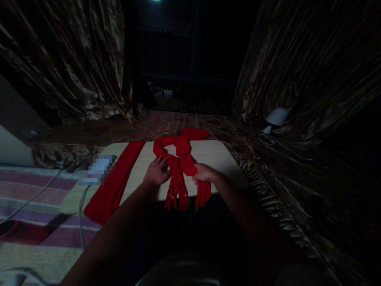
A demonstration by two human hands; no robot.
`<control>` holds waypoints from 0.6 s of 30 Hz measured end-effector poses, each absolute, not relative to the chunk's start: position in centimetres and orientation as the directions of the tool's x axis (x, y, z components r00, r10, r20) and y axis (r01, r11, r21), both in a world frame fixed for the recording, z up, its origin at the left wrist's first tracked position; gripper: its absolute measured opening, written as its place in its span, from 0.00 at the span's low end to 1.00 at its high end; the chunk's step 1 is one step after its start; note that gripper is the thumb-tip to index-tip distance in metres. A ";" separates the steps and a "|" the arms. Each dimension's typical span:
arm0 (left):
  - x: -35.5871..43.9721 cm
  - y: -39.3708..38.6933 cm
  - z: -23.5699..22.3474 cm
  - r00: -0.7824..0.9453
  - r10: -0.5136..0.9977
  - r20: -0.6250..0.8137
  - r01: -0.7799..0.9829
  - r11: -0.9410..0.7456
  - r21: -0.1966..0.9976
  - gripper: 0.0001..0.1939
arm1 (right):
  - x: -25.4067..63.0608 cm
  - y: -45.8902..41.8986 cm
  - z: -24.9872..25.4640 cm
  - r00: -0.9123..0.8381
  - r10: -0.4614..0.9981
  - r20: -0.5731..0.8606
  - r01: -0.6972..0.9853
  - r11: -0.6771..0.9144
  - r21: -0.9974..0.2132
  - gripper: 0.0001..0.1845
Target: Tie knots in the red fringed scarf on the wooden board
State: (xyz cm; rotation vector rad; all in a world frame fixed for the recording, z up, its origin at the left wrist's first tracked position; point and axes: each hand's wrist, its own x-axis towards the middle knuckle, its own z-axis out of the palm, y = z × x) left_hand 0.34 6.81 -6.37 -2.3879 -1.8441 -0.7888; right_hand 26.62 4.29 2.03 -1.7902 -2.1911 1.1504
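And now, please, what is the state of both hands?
Left hand: open, at the edge of the looped red scarf.
Right hand: closed, holding that scarf near its fringe.

Lone head view, close above tabletop (pixel 224 159), facing forward and down.

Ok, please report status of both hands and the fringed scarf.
Right hand grips fringed scarf; left hand at its other strand. Scarf looped on board. Red cloth left, apart.

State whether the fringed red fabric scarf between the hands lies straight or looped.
Looped: the fringed red fabric scarf curves around a patch of pale wooden tabletop, its fringed ends pointing toward the camera.
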 end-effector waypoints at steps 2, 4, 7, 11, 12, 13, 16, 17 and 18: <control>0.3 6.9 -6.4 0.174 0.900 0.399 0.912 -0.300 0.279 0.37 | 27.4 5.2 2.8 -0.354 0.834 -0.424 0.810 0.047 -0.585 0.22; 0.3 6.9 -6.4 0.178 0.899 0.400 0.911 -0.304 0.279 0.37 | 27.9 6.1 4.2 -0.400 0.785 -0.474 0.876 0.176 -0.449 0.16; 0.3 6.9 -6.4 0.179 0.898 0.401 0.908 -0.308 0.284 0.37 | 28.1 7.2 6.6 -0.423 0.838 -0.343 0.906 0.393 -0.158 0.09; 0.3 6.8 -6.4 0.166 0.893 0.419 0.904 -0.307 0.298 0.35 | 28.2 7.6 7.9 -0.444 0.890 0.104 0.890 0.424 0.169 0.15; 0.3 6.8 -6.4 0.170 0.889 0.426 0.901 -0.316 0.298 0.34 | 28.2 7.5 7.8 -0.450 0.890 0.071 0.881 0.430 0.200 0.15; 0.3 6.8 -6.5 0.177 0.885 0.432 0.897 -0.325 0.298 0.34 | 28.2 7.3 7.4 -0.448 0.894 -0.020 0.873 0.442 0.206 0.15; 0.2 7.0 -6.5 0.194 0.879 0.435 0.892 -0.342 0.295 0.33 | 27.7 6.4 6.0 -0.415 0.894 -0.170 0.886 0.440 0.147 0.15; 0.1 7.0 -6.5 0.192 0.880 0.435 0.892 -0.341 0.296 0.33 | 27.3 5.9 5.5 -0.407 0.906 -0.111 0.901 0.419 0.116 0.15; 0.1 7.0 -6.5 0.189 0.880 0.436 0.892 -0.339 0.298 0.33 | 26.7 5.4 5.1 -0.394 0.919 -0.010 0.916 0.393 0.081 0.15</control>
